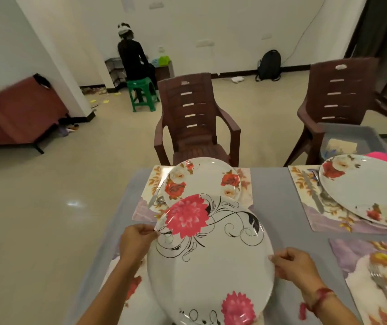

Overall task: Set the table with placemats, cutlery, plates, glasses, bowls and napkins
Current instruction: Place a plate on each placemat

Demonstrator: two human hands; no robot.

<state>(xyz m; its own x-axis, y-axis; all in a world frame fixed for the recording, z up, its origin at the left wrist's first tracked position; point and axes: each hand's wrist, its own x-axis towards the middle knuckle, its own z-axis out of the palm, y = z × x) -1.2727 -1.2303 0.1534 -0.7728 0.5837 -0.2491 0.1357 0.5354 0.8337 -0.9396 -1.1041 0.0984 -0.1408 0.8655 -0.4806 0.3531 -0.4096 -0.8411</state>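
Note:
A large white plate with pink flowers and black swirls hangs over the near left placemat. My left hand grips its left rim and my right hand grips its right rim. Beyond it a rose-patterned plate lies on the far left placemat, with a knife and a spoon on its left. A second rose plate rests on the far right placemat beside a knife. A fork lies on the near right placemat.
The table has a grey cloth. Two brown plastic chairs stand behind it; the right one holds a grey bin. A person sits on a green stool far back, near a red sofa.

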